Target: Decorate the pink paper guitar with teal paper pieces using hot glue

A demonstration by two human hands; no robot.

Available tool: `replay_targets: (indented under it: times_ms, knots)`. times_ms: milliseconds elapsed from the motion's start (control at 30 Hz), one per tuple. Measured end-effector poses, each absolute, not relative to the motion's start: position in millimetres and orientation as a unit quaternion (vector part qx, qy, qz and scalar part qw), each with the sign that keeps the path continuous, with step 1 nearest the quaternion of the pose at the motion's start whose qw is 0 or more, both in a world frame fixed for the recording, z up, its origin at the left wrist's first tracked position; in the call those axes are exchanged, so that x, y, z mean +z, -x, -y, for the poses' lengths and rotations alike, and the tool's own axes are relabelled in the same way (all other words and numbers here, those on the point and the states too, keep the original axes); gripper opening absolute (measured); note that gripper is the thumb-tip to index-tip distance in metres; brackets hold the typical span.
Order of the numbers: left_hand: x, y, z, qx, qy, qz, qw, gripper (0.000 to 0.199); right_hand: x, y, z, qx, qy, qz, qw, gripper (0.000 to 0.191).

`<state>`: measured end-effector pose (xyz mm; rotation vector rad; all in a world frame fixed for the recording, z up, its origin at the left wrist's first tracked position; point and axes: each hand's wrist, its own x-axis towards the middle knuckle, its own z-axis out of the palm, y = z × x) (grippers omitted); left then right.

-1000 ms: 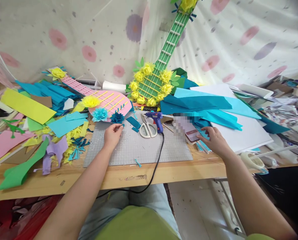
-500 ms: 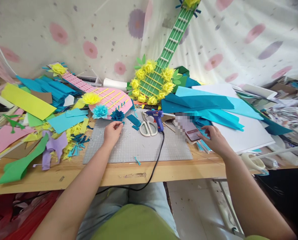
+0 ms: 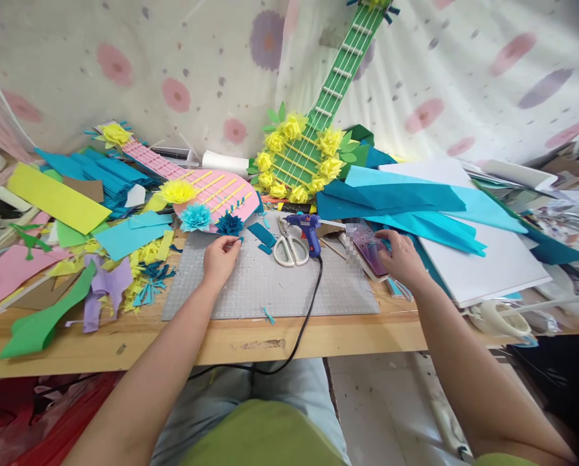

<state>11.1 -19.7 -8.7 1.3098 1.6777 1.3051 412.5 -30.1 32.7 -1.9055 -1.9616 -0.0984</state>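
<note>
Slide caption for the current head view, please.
Left hand pinching a blue scrap by a pink guitar, right hand at a phone, glue gun between.

Craft workspace: glue gun [image 3: 310,232], scissors [image 3: 290,250]

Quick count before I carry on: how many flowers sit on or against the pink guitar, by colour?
Yellow: 2, one head flower and one body flower
Light blue flower: 1
Dark blue flower: 1
Total: 4
</note>
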Motion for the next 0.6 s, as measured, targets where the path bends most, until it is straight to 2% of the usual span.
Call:
replay_targets:
  times_ms: [333,600]
  knots:
    - [-5.2,-11.8,20.9,0.507,-0.491,-0.628,0.327,0.025,33.1,-406.5,30.5,-0.018,0.716,0.674,0.182,0.047]
    - [-4.5,-11.9,20.3,0.506,-0.494,-0.627,0.325,0.025,35.5,-396.9,31.5,-0.072,0.687,0.688,0.224,0.042]
